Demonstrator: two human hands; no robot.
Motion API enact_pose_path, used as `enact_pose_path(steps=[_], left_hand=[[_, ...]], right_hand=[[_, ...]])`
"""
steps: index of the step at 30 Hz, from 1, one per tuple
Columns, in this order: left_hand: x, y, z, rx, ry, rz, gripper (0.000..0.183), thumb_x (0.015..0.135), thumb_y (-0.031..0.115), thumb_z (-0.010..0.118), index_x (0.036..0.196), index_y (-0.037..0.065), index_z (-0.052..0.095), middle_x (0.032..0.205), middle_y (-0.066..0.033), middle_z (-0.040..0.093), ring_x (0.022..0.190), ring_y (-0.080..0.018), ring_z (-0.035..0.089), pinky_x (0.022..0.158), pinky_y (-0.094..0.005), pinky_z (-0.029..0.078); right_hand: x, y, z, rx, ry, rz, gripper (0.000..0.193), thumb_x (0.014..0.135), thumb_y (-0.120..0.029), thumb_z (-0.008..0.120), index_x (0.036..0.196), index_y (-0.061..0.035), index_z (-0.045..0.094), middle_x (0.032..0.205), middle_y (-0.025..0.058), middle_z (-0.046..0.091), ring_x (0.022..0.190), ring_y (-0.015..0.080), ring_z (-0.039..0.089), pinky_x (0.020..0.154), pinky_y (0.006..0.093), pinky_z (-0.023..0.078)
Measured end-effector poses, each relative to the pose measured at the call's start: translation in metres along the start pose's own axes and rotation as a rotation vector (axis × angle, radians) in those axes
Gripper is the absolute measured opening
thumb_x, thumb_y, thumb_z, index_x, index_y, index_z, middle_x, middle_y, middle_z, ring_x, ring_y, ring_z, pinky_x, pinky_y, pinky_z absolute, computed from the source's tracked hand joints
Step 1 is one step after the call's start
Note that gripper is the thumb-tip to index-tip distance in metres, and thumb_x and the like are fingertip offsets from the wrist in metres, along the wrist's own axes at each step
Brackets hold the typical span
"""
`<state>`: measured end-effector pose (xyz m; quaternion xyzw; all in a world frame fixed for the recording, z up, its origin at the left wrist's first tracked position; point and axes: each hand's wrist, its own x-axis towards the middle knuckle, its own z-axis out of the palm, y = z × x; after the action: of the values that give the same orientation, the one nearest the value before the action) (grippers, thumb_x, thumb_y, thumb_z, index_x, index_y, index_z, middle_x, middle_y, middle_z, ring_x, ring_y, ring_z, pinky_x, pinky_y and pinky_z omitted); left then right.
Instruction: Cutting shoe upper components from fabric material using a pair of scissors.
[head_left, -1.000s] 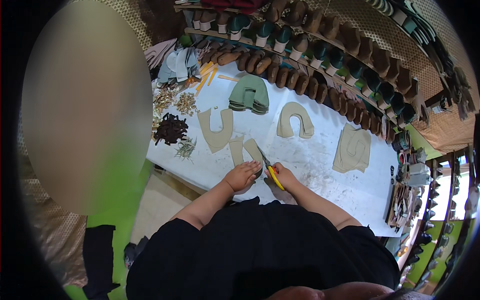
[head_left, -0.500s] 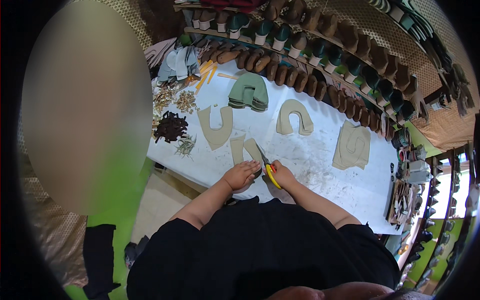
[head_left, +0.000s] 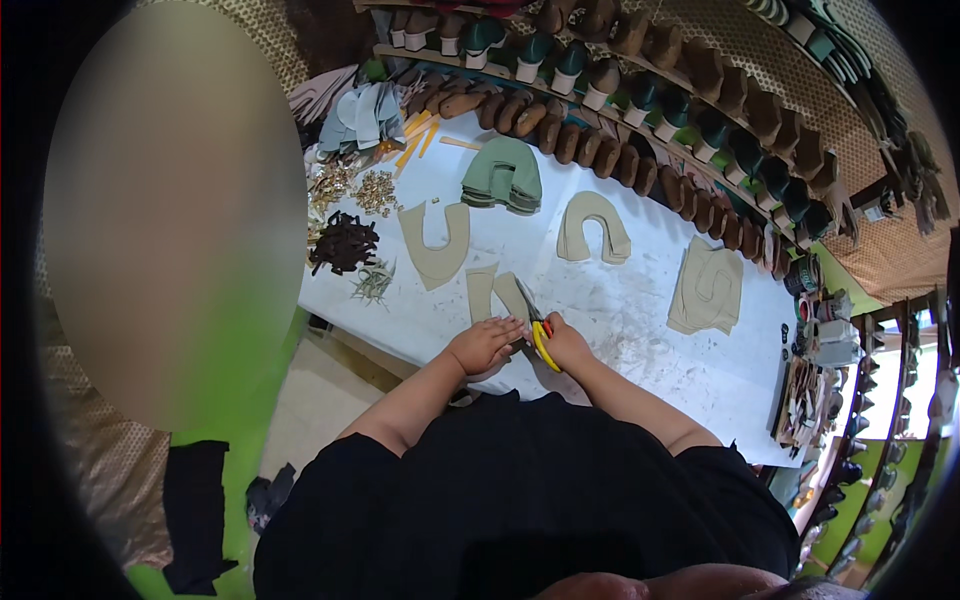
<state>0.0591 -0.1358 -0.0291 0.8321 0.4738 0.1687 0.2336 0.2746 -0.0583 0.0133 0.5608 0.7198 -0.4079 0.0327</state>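
My right hand (head_left: pixel 567 345) is closed round the yellow-and-red handles of a pair of scissors (head_left: pixel 546 352). Its blades lie along the right edge of a beige U-shaped piece (head_left: pixel 481 292) of sheet material. Over the curved end of that piece is my left hand (head_left: pixel 486 346), fingers extended across it; the thumb is mostly hidden. The two legs of the piece point away from me. Just beyond lies another beige U-shaped piece (head_left: pixel 437 262), flat on the white-covered table (head_left: pixel 620 310).
Stacks of green pieces (head_left: pixel 500 178), beige arched pieces (head_left: pixel 594 228) and beige sheets (head_left: pixel 706 287) sit on the table. At left are a dark pile of strips (head_left: pixel 345 243), pale scraps (head_left: pixel 373 282) and gold bits (head_left: pixel 376 192). Shoe lasts (head_left: pixel 605 158) line the back edge.
The view has shifted slightly, so the table's things sit a little higher and further right. Both hands keep nearly the same places on the scissors and the beige piece.
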Motion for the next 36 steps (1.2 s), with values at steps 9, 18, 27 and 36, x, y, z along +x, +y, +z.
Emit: enact_pose_path(steps=[9, 18, 27, 36], left_hand=[[-0.004, 0.004, -0.002, -0.012, 0.021, -0.001, 0.046, 0.098, 0.022, 0.048, 0.143, 0.01, 0.049, 0.15, -0.0108, 0.046, 0.138, -0.0289, 0.043, 0.115, -0.0429, 0.033], [-0.007, 0.005, 0.0, 0.013, -0.032, 0.005, 0.047, 0.099, 0.026, 0.048, 0.143, 0.008, 0.049, 0.147, -0.0109, 0.05, 0.137, -0.0283, 0.045, 0.116, -0.0422, 0.032], [-0.008, -0.004, 0.004, 0.118, -0.027, 0.11, 0.056, 0.096, 0.037, 0.054, 0.142, 0.005, 0.048, 0.147, -0.0143, 0.048, 0.138, -0.0293, 0.044, 0.116, -0.0426, 0.032], [-0.004, -0.002, 0.002, 0.036, 0.136, 0.087, 0.051, 0.096, 0.038, 0.054, 0.134, 0.003, 0.055, 0.141, -0.0176, 0.053, 0.132, -0.0339, 0.049, 0.111, -0.043, 0.037]], right_hand=[[0.001, -0.001, -0.001, -0.109, 0.027, -0.035, 0.052, 0.09, -0.051, 0.06, 0.111, -0.0045, 0.051, 0.094, 0.0256, 0.068, 0.092, 0.0439, 0.066, 0.079, 0.0502, 0.052], [0.01, 0.017, 0.007, 0.096, 0.084, -0.031, 0.055, 0.09, -0.051, 0.061, 0.117, -0.0037, 0.052, 0.098, 0.0278, 0.067, 0.094, 0.0451, 0.065, 0.082, 0.0491, 0.051], [-0.015, 0.049, -0.037, -0.187, 0.336, -0.009, 0.045, 0.086, -0.039, 0.064, 0.116, -0.0075, 0.055, 0.101, 0.0233, 0.066, 0.092, 0.0413, 0.066, 0.08, 0.0484, 0.053], [-0.052, 0.137, -0.017, -0.363, 0.643, -0.13, 0.067, 0.078, -0.032, 0.073, 0.136, -0.0089, 0.05, 0.115, 0.0165, 0.055, 0.112, 0.034, 0.05, 0.097, 0.0478, 0.04]])
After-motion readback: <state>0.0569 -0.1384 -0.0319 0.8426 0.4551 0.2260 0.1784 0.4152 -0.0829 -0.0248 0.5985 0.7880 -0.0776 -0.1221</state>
